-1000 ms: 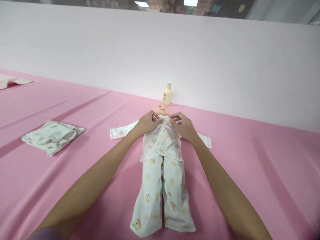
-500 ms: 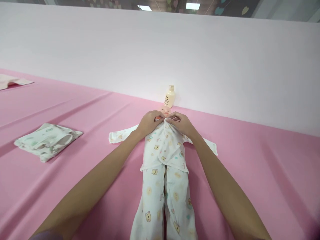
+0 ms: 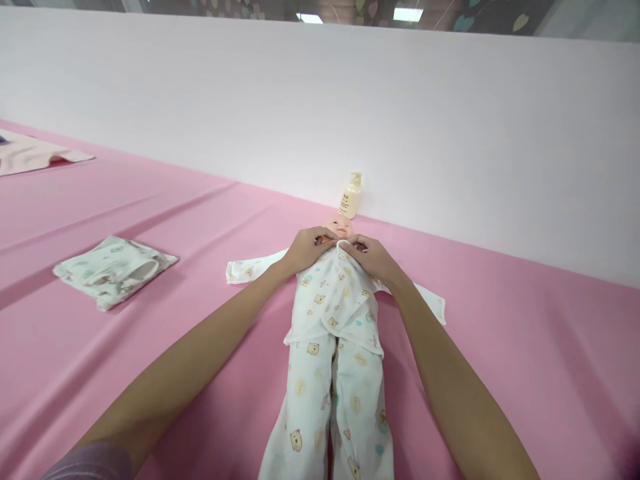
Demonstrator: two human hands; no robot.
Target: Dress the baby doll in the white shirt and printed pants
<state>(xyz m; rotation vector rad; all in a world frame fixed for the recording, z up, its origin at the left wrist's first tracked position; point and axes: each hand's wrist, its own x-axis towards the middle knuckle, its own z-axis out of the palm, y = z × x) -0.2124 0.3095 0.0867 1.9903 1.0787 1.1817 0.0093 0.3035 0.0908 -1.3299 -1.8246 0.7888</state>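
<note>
A baby doll [image 3: 342, 225] lies on its back, its head toward the wall. It wears a white wrap-front baby shirt [image 3: 313, 300] printed with bears, and matching trousers [image 3: 310, 393]. At the shirt's neckline, my left hand [image 3: 309, 248] pinches the collar edge on the left side of the neck. Just across from it, my right hand [image 3: 373, 256] pinches the collar edge on the right. Both sets of fingers are closed on the cloth below the doll's chin. The shirt's sleeves stretch out to either side on the sheet.
A cream pump bottle [image 3: 351, 198] stands behind the doll's head, against the white wall [image 3: 200, 100]. To the left lies a folded white patterned garment [image 3: 114, 267]. Farther left is a pale pink cloth [image 3: 35, 153]. Pink sheeting [image 3: 210, 220] with creases covers the surface.
The whole view has shifted slightly, so things appear a little farther right. Both hands stay at the collar, with only small finger movement.
</note>
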